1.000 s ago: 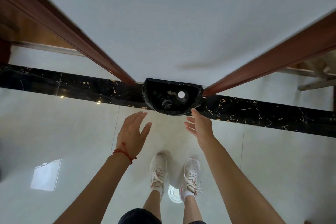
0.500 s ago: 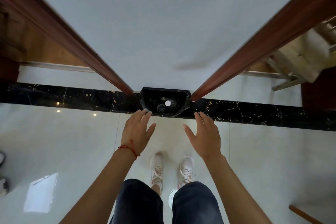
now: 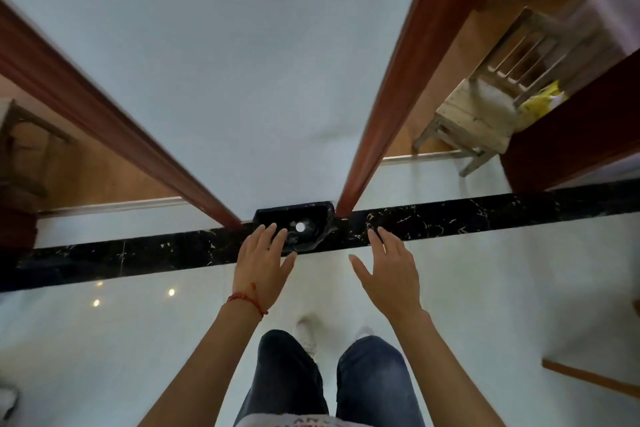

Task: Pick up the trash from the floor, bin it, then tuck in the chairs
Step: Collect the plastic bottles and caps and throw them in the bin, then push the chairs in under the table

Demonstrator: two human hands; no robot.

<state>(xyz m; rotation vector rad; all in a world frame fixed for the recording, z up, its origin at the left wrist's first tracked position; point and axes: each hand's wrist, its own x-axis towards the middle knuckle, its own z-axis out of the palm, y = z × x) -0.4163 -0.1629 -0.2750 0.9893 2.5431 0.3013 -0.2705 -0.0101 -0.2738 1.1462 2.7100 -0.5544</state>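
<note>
Your 2 hands hang over the bin, a black liner-lined tub at the centre of the frame, set against the foot of the white wall between 2 brown door frames and on the black marble strip of the floor. Your left hand has its fingers straight and spread, its fingertips overlapping the bin's left rim in the picture; whether they touch it you cannot tell. Your right hand is just as slack and spread, lower right of the bin and clear of it. Neither grip holds anything: both are released. Inside the bin a small white round bit shows beside some darker scraps, so the trash looks to be already in, and no trash shows on the floor in view. By that reading the binning step is at its end and the chairs come next. 1 pale wooden chair stands in the upper right of the frame, beyond the right-hand doorway, with something yellow beside its seat, too blurred to name. The next move calls for you to stand up, turn toward that doorway, and take the chair by its back with both hands; first check the floor outside this view for leftover trash. No worktop shows here, so where the chair tucks in is unknown.
</note>
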